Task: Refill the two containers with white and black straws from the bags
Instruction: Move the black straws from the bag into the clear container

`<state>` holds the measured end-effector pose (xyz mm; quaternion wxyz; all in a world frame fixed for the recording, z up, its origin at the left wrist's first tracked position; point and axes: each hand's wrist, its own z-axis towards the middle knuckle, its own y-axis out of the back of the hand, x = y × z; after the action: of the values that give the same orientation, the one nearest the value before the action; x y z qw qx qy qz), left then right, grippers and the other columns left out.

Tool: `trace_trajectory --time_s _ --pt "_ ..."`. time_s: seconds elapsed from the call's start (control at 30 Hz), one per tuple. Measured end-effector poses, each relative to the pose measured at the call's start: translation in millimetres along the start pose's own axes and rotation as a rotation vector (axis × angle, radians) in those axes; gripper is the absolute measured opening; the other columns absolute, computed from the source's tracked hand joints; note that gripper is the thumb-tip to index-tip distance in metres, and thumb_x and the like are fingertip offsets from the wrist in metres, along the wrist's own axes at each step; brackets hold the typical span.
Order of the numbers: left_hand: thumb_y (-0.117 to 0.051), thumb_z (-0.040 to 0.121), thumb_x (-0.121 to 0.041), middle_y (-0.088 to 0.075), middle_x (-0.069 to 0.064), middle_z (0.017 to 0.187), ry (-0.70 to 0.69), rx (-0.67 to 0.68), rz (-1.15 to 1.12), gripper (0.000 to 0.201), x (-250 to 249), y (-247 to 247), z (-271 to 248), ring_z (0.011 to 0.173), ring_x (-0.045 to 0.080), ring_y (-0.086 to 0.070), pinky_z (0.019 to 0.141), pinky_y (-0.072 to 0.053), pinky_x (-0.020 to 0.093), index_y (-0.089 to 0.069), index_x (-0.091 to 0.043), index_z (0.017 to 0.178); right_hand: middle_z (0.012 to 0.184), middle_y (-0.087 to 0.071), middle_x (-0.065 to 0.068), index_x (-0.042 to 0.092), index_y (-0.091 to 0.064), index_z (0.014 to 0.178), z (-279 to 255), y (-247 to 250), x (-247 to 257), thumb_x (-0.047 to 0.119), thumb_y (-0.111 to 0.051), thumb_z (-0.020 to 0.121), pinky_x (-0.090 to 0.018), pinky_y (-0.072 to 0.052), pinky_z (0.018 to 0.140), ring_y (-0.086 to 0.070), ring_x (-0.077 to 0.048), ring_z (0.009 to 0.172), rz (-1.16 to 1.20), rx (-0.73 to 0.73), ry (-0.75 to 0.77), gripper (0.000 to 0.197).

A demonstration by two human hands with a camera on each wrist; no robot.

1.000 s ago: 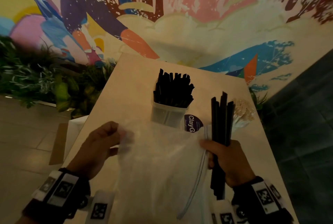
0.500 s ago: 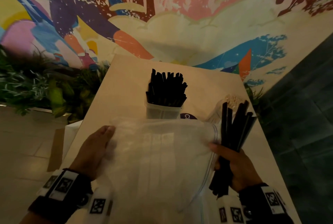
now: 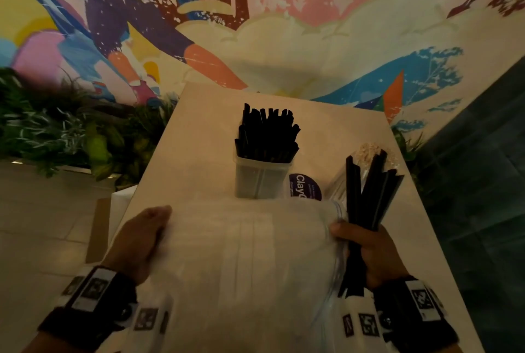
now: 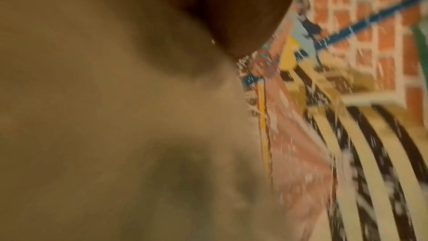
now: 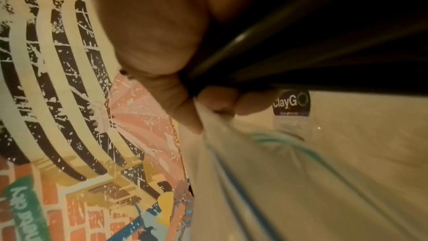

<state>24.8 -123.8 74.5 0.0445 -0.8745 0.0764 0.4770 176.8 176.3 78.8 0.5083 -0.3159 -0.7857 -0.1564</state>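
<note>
A clear plastic bag (image 3: 250,261) is stretched flat between my two hands over the near end of the table (image 3: 199,131). My left hand (image 3: 145,239) holds its left edge; in the left wrist view the blurred bag (image 4: 115,116) fills most of the picture. My right hand (image 3: 366,250) grips a bundle of black straws (image 3: 366,196) that fans up and to the right, and its fingertips (image 5: 215,100) also pinch the bag's right edge (image 5: 301,180). Behind the bag stands a clear container (image 3: 261,179) packed with black straws (image 3: 267,133). White straws (image 3: 369,152) show behind the held bundle.
A purple round sticker (image 3: 304,186) lies on the table between the two containers. Green plants (image 3: 56,131) line the floor to the left. A painted mural wall (image 3: 284,25) rises just past the table's far edge. The table's right edge drops to a dark floor (image 3: 483,182).
The bag has come down and been pulled flat and wide between my hands. The black straw bundle in my right hand has tilted from upright to leaning right and fanned out.
</note>
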Motion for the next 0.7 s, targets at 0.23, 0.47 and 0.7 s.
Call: trace_trajectory --time_s 0.23,0.47,0.7 --pt "-0.062 0.080 -0.044 -0.068 0.019 0.096 0.363 0.373 0.295 0.046 21 5 -10 0.080 0.034 -0.066 0.068 -0.056 0.041 -0.064 -0.003 0.099 0.101 -0.064 -0.034 -0.010 -0.069 0.092 4 1 -11 0.004 -0.073 0.074 -0.061 -0.049 0.091 -0.063 -0.048 0.092 0.081 -0.194 -0.088 0.023" --pt "-0.045 0.096 -0.020 -0.060 -0.004 0.071 -0.255 0.051 0.931 0.026 50 7 -6 0.063 0.015 -0.057 0.056 -0.043 0.028 -0.054 -0.025 0.072 0.078 -0.056 -0.026 -0.010 -0.066 0.079 6 20 6 0.001 -0.071 0.077 -0.048 -0.048 0.072 -0.051 -0.039 0.072 -0.008 -0.212 -0.061 0.012" --pt "-0.042 0.097 -0.014 -0.050 0.013 0.069 -0.035 0.029 0.362 0.026 50 -6 -9 0.052 0.020 -0.042 0.042 -0.035 0.023 -0.061 -0.003 0.083 0.057 -0.052 -0.005 0.002 -0.062 0.084 -11 25 -6 0.025 -0.078 0.058 -0.025 -0.043 0.039 -0.043 -0.013 0.038 0.165 -0.069 -0.262 0.038"
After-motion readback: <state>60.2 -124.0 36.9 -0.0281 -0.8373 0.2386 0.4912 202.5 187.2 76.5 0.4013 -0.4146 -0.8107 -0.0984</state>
